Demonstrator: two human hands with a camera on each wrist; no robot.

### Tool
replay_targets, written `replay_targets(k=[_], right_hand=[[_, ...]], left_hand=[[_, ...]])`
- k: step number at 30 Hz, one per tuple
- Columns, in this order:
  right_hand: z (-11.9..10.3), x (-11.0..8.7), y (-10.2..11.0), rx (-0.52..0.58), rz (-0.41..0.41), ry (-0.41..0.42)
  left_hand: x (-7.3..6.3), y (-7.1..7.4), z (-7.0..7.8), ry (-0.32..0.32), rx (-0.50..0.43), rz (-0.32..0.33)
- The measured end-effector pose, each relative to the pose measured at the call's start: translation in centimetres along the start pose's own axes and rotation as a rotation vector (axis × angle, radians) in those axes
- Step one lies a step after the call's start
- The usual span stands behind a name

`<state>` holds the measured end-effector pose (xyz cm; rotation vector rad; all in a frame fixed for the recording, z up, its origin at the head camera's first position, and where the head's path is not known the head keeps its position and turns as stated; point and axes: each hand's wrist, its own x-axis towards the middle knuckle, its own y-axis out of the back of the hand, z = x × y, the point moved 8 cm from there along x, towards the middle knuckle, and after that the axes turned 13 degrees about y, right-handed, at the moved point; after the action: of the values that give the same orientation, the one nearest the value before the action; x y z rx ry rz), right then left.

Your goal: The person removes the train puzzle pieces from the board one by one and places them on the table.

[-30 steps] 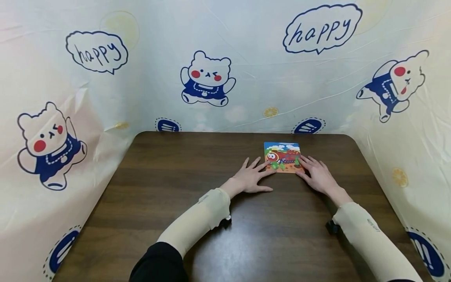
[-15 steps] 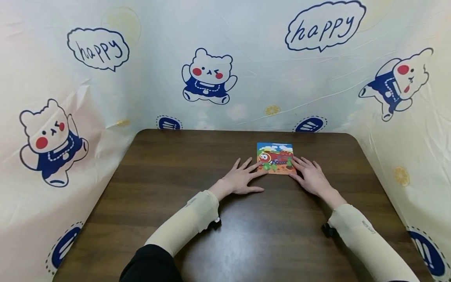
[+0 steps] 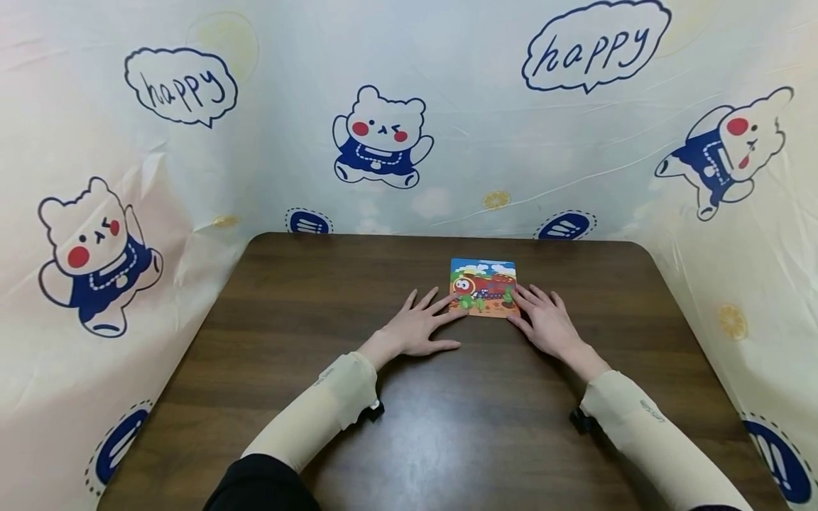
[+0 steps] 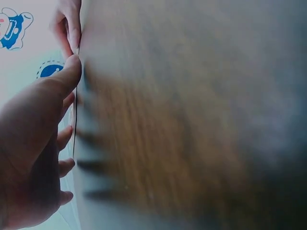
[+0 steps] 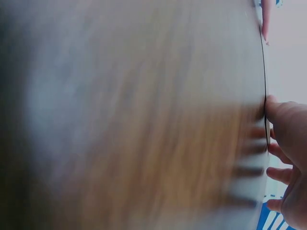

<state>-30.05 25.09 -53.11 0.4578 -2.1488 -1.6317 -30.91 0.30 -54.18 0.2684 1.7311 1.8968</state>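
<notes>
The card [image 3: 483,287] has slid toward 9 o'clock, flat on the bench [image 3: 319,298], just past its centre toward 1 o'clock. The left hand [image 3: 417,331] and right hand [image 3: 546,323] moved along, fingers extended, touching its sides without gripping: seemingly a push, not a lift.

reads "happy" inside two speech bubbles [image 3: 182,86] on the backdrop [image 3: 281,135]; shows exclamation marks [image 3: 777,455] in blue ovals [image 3: 565,226] there; bears tiny, illegible lettering [image 3: 652,410] on the cream sleeves [image 3: 661,443].
</notes>
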Motion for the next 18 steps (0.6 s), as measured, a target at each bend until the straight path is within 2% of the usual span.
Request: replay_targets(k=[7,13,18], right_hand=[[-1.1,0.7,-0.2,0.003,0.009,0.032],[-2.0,1.5,-0.4,-0.007,0.001,0.052],[-2.9,2.4,-0.5,-0.008,-0.007,0.056]], left_hand=[[-1.0,0.4,-1.1,0.02,0.002,-0.009],[-1.8,1.0,-1.9,0.046,0.004,-0.048],[-2.2,1.0,-2.6,0.071,-0.012,-0.074]])
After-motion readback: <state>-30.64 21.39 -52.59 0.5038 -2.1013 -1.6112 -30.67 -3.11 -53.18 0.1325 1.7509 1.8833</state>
